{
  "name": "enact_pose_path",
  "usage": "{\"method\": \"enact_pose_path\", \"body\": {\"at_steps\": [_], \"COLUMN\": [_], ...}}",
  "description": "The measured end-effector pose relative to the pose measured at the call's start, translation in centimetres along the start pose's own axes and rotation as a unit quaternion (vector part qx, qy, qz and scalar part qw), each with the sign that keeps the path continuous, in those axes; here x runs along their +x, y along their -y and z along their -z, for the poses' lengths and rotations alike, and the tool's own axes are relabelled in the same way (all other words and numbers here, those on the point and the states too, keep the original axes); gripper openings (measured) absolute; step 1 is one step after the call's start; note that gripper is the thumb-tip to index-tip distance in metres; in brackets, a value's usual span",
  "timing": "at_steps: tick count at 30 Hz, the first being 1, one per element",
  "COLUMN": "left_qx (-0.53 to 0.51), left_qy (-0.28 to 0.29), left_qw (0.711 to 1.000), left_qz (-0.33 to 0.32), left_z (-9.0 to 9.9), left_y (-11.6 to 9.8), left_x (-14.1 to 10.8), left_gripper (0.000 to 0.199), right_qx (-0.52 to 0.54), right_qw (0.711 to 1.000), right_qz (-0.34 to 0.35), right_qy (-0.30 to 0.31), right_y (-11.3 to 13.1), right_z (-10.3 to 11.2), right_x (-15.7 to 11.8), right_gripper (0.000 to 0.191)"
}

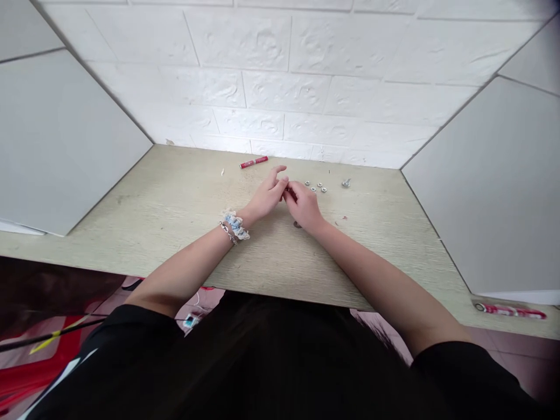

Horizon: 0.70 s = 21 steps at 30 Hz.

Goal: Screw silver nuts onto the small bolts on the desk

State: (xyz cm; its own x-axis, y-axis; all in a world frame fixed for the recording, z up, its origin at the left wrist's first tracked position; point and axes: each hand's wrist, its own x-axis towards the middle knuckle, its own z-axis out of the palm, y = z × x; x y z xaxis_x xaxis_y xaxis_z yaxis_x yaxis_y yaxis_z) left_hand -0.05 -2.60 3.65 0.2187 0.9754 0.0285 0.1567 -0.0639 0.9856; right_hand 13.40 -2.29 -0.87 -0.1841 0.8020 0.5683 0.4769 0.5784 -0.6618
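Observation:
My left hand [268, 193] and my right hand [305, 205] meet over the middle of the table. The fingertips of both are pinched together around something small, mostly hidden between them. One finger of my left hand points outward. Just beyond my right hand lie several small metal nuts [319, 185], spaced a little apart. Farther right rests a small cluster of silvery metal hardware [346, 183], too small to make out. A dark, rounded flat piece [297, 224], like a washer, shows partly from under my right hand.
A red marker-like tube [254, 162] lies near the white brick wall [262, 87]. Another red tube [510, 311] is at the table's front right. Grey panels [65, 140] stand on both sides of the wooden table [175, 204]. Small scraps dot its surface.

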Motion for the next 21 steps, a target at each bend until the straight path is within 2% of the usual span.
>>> {"method": "enact_pose_path", "body": {"at_steps": [3,5,8,11,14,17,21], "left_qx": [-0.019,-0.028,0.025,0.078,0.127,0.131,0.116], "left_qy": [0.016,0.029,0.062,0.072,0.074,0.103,0.124], "left_qw": [0.999,0.998,0.997,0.994,0.989,0.986,0.985], "left_qz": [0.035,0.043,0.036,0.037,0.009,-0.019,-0.020], "left_z": [0.2,0.3,0.5,0.8,1.0,1.2,1.2], "left_y": [0.2,0.5,1.0,1.1,0.9,0.7,1.2], "left_x": [0.6,0.9,1.1,0.9,0.4,0.2,0.8], "left_gripper": [0.033,0.018,0.031,0.031,0.032,0.038,0.042], "right_qx": [0.008,0.019,0.035,0.075,0.060,0.034,-0.007], "right_qw": [0.999,0.999,0.998,0.994,0.996,0.997,0.998], "right_qz": [-0.004,-0.005,-0.029,-0.060,-0.054,-0.063,-0.066], "right_qy": [-0.031,-0.045,-0.052,-0.047,-0.038,-0.024,0.020], "right_y": [-0.5,-0.8,-0.9,-0.9,-1.0,-1.0,-0.8], "right_z": [0.2,0.1,-0.3,-0.8,-1.1,-0.8,0.4], "right_x": [0.2,0.3,0.1,-0.3,-0.6,-0.6,-0.6], "right_gripper": [0.017,0.019,0.019,0.017,0.015,0.018,0.031]}}
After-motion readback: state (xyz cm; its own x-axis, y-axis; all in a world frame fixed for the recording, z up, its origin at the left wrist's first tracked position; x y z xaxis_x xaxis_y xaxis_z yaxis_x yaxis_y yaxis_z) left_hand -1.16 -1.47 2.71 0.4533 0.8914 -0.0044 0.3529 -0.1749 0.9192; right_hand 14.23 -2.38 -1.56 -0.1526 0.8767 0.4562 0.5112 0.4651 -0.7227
